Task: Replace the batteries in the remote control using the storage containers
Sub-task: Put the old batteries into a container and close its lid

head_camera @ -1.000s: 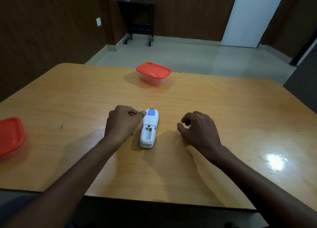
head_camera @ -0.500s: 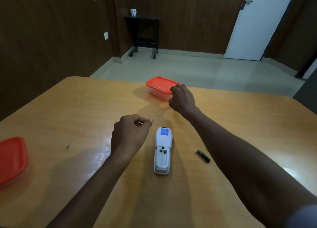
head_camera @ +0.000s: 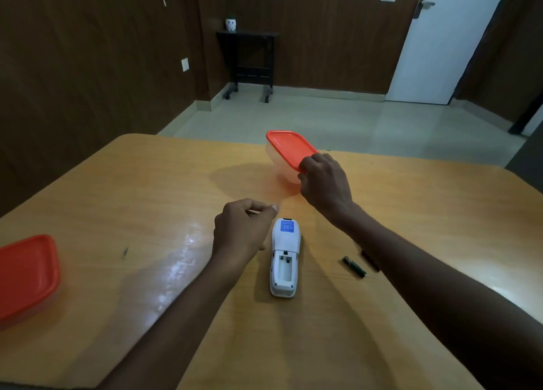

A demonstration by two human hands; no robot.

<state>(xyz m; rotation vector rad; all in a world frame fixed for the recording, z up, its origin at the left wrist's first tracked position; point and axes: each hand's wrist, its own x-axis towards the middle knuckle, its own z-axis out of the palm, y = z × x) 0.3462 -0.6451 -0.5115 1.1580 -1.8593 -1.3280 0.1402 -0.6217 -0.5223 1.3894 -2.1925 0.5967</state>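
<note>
Since half second ago, right hand tilted far container up, gripping its red lid edge, upper centre. Left hand loosely curled, fingertips pinched; contents unclear. Remote face-down at centre, battery bay open. Battery lies right of it. Second container at left edge.

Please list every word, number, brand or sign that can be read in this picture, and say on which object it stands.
None can be read.
Blue rectangular label on the back of the white plastic remote control: lines of white print, too small and blurred to read.
Dark green cylindrical battery on the wooden table: no readable marking.
Two clear containers with orange lids: no text visible.
</note>
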